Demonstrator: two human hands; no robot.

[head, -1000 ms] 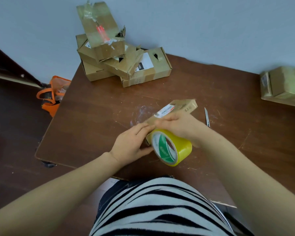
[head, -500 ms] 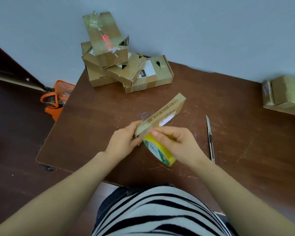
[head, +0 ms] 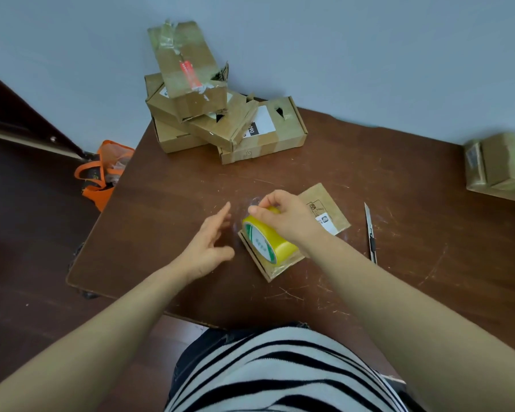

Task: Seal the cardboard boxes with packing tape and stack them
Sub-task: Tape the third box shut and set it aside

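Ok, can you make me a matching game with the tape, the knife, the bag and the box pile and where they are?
Things: 1 tape roll; 2 knife; 3 orange bag; 4 box pile.
Places: A on the floor; B stacked by the wall; C gripped by the right hand; D lying alone on the table.
Pairs: 1-C, 2-D, 3-A, 4-B.
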